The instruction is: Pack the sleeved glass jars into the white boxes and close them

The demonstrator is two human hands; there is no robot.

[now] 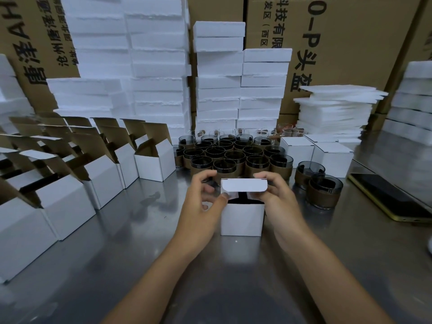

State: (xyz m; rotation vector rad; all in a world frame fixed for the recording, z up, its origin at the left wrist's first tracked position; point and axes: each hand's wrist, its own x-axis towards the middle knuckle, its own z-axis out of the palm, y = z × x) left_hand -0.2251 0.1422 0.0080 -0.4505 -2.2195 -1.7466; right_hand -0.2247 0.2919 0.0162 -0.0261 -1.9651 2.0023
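A small white box (242, 218) stands on the steel table in front of me, its lid flap (243, 185) folded partway down over a dark opening. My left hand (205, 197) pinches the flap's left end and my right hand (275, 195) pinches its right end. Behind the box sits a cluster of several sleeved glass jars (233, 155), dark glass in brown sleeves. Two more sleeved jars (323, 190) stand to the right. What is inside the box is hidden.
Rows of open white boxes (70, 183) fill the left side. Two closed white boxes (332, 157) stand right of the jars. White foam stacks (336, 108) and brown cartons (350, 43) line the back. A phone (392, 197) lies at the right.
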